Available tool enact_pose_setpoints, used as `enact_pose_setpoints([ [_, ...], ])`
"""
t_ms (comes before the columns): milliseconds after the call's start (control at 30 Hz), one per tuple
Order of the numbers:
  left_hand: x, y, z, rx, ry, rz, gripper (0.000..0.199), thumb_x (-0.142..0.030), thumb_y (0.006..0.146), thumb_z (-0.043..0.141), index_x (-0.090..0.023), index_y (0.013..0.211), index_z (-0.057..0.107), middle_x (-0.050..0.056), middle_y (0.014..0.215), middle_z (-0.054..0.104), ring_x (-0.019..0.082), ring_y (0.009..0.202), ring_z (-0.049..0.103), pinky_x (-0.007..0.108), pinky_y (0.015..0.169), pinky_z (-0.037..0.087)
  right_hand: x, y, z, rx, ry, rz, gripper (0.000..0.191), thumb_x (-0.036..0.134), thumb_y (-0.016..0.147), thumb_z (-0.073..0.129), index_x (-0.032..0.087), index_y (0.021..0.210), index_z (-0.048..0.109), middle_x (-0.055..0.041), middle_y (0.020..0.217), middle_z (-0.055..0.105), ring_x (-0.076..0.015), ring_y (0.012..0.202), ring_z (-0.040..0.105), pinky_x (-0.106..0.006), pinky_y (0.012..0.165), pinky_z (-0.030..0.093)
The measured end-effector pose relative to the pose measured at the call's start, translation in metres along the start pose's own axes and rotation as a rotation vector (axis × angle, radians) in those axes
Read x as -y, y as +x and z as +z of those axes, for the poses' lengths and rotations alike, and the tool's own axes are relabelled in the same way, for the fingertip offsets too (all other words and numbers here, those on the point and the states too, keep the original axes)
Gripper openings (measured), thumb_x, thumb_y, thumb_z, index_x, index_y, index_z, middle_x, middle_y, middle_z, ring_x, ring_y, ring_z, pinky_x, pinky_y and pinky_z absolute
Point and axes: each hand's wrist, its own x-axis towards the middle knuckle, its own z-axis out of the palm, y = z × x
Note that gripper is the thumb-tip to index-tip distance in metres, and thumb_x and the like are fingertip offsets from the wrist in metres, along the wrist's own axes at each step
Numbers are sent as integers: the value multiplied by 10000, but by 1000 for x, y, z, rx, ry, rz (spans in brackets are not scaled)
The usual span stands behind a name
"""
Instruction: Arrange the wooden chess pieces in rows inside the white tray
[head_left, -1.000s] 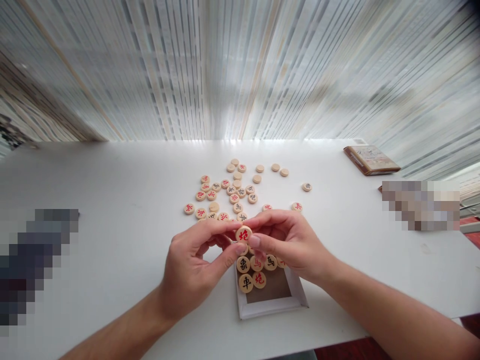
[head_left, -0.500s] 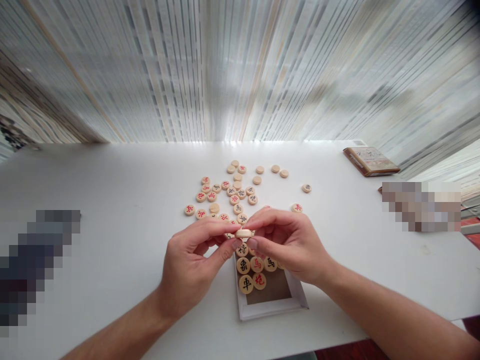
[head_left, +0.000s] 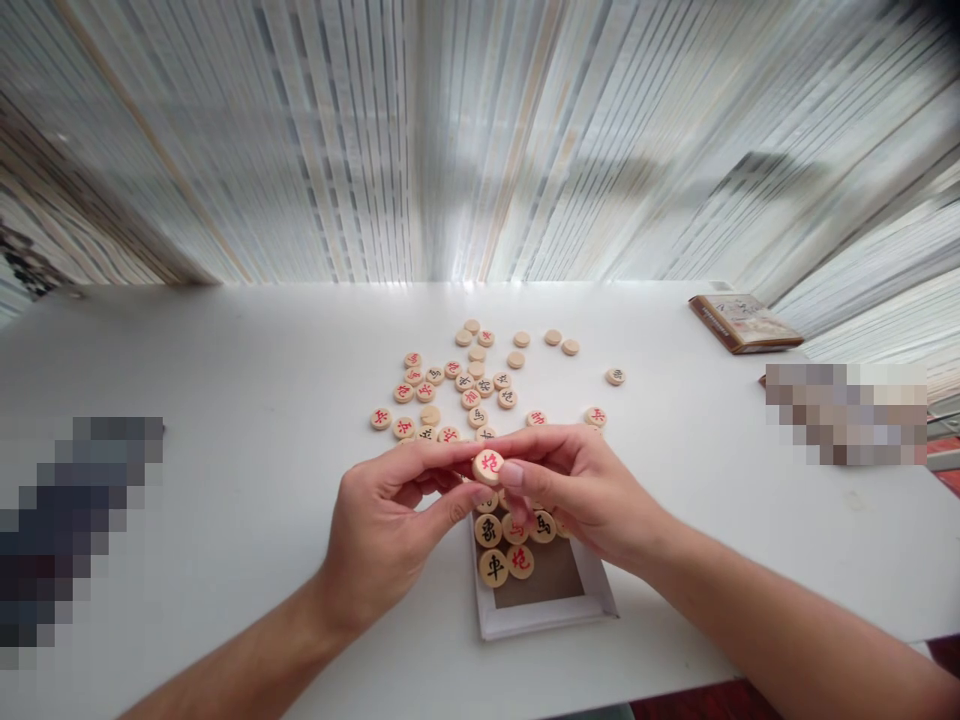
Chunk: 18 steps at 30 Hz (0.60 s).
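Note:
Above a shallow white box, a round wooden xiangqi piece with a red character is tipped so its face shows. My right hand pinches it, thumb on the face and index finger behind. My left hand closes on the piece's left edge, index finger and thumb reaching to it. Inside the box lie several pieces in rows, among them a black-marked piece and a red-marked piece in the front row. My fingers cover part of the rows behind.
Beyond my hands, several loose xiangqi pieces lie scattered on the white table, some face down. A flat brown-edged box rests at the back right. Blurred-out items sit at both sides. A striped curtain hangs behind.
The held piece has turned from edge-on to showing its red face. My right thumb has moved onto that face. The box and loose pieces stay put.

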Motion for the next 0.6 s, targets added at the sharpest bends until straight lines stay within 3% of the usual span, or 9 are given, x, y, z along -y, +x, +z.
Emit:
enact_pose_setpoints([
  [233,-6,2,1,-28,-40,-61,312,-86,793,923,-277,1037,893,2,917,870,136,773,817,153,708,667,3,-1,3,8,52,88,318,392,866,919,210,1123,871,-9,689,760,-76,568,683,-133,521,575],
  [400,-4,1,2,-17,-31,-91,324,-130,836,898,-322,1097,885,13,977,873,147,807,809,173,703,669,1,-1,5,-98,20,-44,294,246,718,1017,186,968,874,-22,696,787,-100,500,674,-172,470,574],
  [600,-2,0,2,-47,9,-45,330,-116,880,848,-365,1095,878,-27,875,865,85,668,732,135,666,639,-3,-3,8,-188,-36,-174,296,204,653,1044,161,874,851,-51,663,794,-144,484,710,-209,474,603],
])
